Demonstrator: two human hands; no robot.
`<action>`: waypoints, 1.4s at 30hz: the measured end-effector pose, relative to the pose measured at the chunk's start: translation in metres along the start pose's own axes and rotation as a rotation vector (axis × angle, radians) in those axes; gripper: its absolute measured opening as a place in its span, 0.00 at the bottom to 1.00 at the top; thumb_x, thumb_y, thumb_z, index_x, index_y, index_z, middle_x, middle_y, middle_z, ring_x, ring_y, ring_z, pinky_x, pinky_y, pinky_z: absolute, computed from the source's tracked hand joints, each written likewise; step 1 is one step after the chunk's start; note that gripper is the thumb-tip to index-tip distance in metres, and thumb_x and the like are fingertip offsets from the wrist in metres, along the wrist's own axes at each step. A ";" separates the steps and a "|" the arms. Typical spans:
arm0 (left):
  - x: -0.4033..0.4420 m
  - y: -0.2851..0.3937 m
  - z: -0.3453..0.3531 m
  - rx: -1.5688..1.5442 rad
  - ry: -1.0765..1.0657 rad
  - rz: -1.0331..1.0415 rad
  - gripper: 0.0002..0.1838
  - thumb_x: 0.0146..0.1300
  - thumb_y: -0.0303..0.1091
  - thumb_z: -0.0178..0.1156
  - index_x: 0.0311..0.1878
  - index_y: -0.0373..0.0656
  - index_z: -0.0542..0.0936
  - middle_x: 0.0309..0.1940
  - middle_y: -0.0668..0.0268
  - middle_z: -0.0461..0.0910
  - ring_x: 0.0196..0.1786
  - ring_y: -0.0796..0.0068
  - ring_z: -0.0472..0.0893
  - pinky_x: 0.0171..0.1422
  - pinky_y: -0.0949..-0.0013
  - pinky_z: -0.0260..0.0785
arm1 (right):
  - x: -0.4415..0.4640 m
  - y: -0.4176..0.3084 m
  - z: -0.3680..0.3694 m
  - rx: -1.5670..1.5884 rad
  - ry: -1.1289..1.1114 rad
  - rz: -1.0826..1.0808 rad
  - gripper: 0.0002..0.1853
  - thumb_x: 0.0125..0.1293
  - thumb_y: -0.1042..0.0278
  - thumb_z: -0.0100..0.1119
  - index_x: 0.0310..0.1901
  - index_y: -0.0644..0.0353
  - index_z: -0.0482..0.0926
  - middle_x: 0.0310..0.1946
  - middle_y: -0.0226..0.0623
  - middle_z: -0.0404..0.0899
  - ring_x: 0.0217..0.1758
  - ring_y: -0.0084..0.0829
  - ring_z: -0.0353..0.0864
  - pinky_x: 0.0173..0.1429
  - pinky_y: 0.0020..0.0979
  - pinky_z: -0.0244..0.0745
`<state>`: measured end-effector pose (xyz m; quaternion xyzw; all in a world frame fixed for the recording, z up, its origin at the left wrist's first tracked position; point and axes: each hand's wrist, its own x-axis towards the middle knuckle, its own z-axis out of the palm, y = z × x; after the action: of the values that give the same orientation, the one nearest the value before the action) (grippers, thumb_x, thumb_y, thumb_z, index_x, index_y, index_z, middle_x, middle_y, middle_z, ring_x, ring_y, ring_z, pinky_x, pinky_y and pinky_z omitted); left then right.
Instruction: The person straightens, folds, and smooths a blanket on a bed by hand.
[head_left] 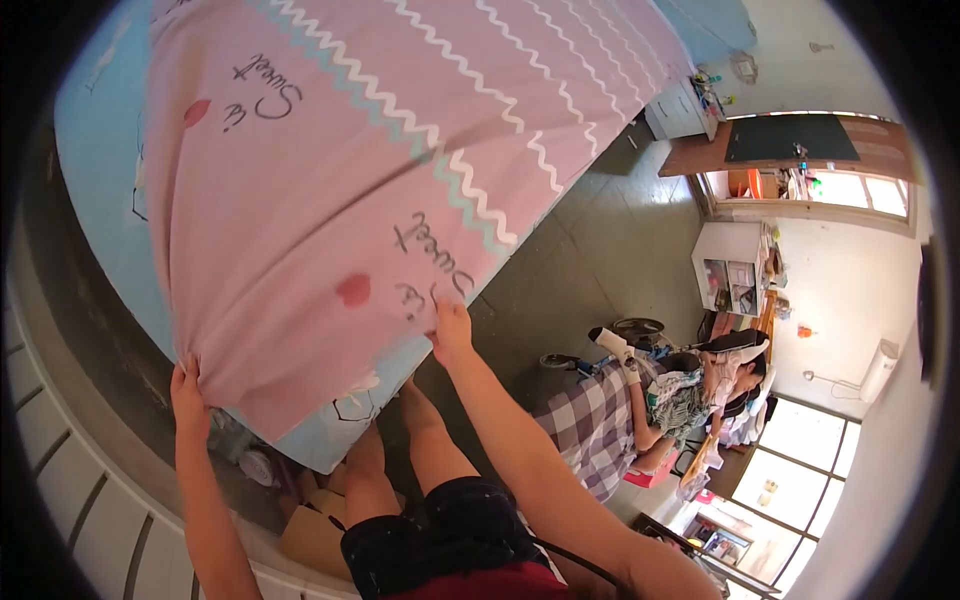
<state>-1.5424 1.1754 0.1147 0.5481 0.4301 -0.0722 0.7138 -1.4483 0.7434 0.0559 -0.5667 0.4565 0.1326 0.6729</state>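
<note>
A pink bed cover [290, 200] with zigzag lines, "Sweet" lettering and red hearts spreads over a blue patterned sheet [100, 200] on a bed. My left hand [190, 392] is closed on the cover's near left corner, pulling the cloth into creases that fan out from the fingers. My right hand [452, 330] pinches the cover's right edge beside the lettering. Between the two hands, the near edge slants across, and a corner of the blue sheet shows below it, close to my legs.
To the left runs a slatted white surface [60, 490]. A cardboard box [315, 535] sits by my legs. Across the grey floor [550, 260], another person [670, 390] sits near a checked cloth [590, 425]. White cabinets [728, 265] line the far wall.
</note>
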 end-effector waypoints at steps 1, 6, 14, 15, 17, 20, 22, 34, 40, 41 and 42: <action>-0.004 -0.004 -0.008 0.047 -0.011 0.045 0.25 0.70 0.45 0.52 0.60 0.36 0.69 0.55 0.62 0.74 0.57 0.72 0.72 0.59 0.69 0.65 | -0.003 0.013 -0.019 0.149 -0.078 -0.072 0.10 0.70 0.62 0.49 0.48 0.55 0.70 0.42 0.33 0.75 0.40 0.29 0.77 0.36 0.35 0.75; -0.024 -0.032 -0.043 0.330 0.017 0.111 0.26 0.70 0.46 0.51 0.63 0.35 0.67 0.57 0.62 0.72 0.56 0.71 0.72 0.60 0.69 0.64 | -0.047 0.022 -0.088 0.019 -0.137 0.009 0.10 0.70 0.60 0.49 0.48 0.54 0.70 0.29 0.28 0.75 0.25 0.22 0.70 0.30 0.27 0.69; -0.043 -0.119 -0.094 0.515 0.250 0.168 0.20 0.68 0.47 0.55 0.46 0.35 0.74 0.39 0.63 0.76 0.40 0.75 0.75 0.49 0.71 0.67 | -0.014 0.091 -0.106 -0.202 -0.069 0.248 0.13 0.69 0.59 0.54 0.49 0.54 0.70 0.35 0.30 0.77 0.31 0.24 0.74 0.38 0.30 0.73; -0.039 -0.148 -0.116 0.500 0.285 0.135 0.19 0.67 0.47 0.57 0.44 0.37 0.74 0.35 0.67 0.75 0.35 0.78 0.74 0.45 0.72 0.67 | -0.007 0.097 -0.100 -0.019 -0.065 0.268 0.15 0.68 0.58 0.54 0.51 0.54 0.70 0.40 0.31 0.77 0.37 0.27 0.75 0.43 0.32 0.74; -0.080 -0.120 -0.073 0.250 0.260 -0.228 0.19 0.66 0.48 0.57 0.45 0.40 0.73 0.30 0.71 0.72 0.29 0.81 0.69 0.36 0.76 0.63 | -0.008 0.103 -0.083 0.169 -0.061 0.328 0.16 0.68 0.58 0.55 0.53 0.54 0.69 0.45 0.33 0.76 0.44 0.29 0.77 0.48 0.35 0.75; -0.096 -0.125 -0.064 0.236 0.093 -0.351 0.21 0.65 0.50 0.58 0.48 0.40 0.73 0.27 0.75 0.69 0.26 0.84 0.64 0.30 0.77 0.57 | -0.024 0.101 -0.073 0.366 -0.206 0.407 0.20 0.67 0.61 0.57 0.58 0.53 0.67 0.52 0.34 0.75 0.55 0.35 0.74 0.57 0.41 0.72; -0.102 -0.133 -0.055 0.188 -0.099 -0.350 0.25 0.64 0.51 0.59 0.53 0.39 0.73 0.32 0.74 0.73 0.30 0.82 0.69 0.32 0.76 0.60 | -0.028 0.110 -0.068 0.286 -0.291 0.320 0.22 0.66 0.65 0.58 0.59 0.53 0.66 0.55 0.35 0.74 0.57 0.37 0.74 0.59 0.43 0.72; -0.203 -0.094 -0.057 -0.016 0.033 -0.414 0.23 0.64 0.37 0.60 0.56 0.33 0.71 0.50 0.61 0.77 0.49 0.72 0.78 0.52 0.68 0.72 | -0.095 0.049 -0.097 -0.174 -0.672 0.424 0.20 0.69 0.69 0.53 0.58 0.69 0.67 0.55 0.39 0.74 0.59 0.33 0.73 0.64 0.38 0.67; -0.213 -0.105 -0.049 0.821 0.248 -0.086 0.15 0.59 0.40 0.63 0.43 0.38 0.78 0.29 0.58 0.80 0.30 0.68 0.77 0.36 0.65 0.68 | -0.094 0.040 -0.102 -0.493 -0.523 0.535 0.23 0.67 0.57 0.56 0.53 0.70 0.70 0.48 0.40 0.77 0.46 0.30 0.80 0.50 0.35 0.77; -0.210 -0.115 -0.051 0.815 0.251 -0.096 0.15 0.59 0.40 0.63 0.43 0.38 0.78 0.29 0.58 0.80 0.30 0.68 0.77 0.36 0.65 0.68 | -0.089 0.047 -0.099 -0.651 -0.440 0.510 0.24 0.66 0.56 0.57 0.52 0.69 0.69 0.45 0.40 0.77 0.44 0.30 0.80 0.48 0.34 0.77; -0.204 -0.135 -0.052 0.872 0.310 -0.152 0.15 0.59 0.41 0.62 0.41 0.38 0.77 0.27 0.56 0.79 0.30 0.63 0.78 0.37 0.63 0.69 | -0.083 0.058 -0.102 -0.806 -0.352 0.484 0.25 0.65 0.55 0.58 0.52 0.69 0.69 0.42 0.41 0.77 0.42 0.30 0.80 0.46 0.34 0.78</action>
<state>-1.7746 1.0918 0.1573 0.7682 0.4999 -0.2157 0.3368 -1.5807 0.7001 0.0882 -0.6285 0.3671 0.5444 0.4170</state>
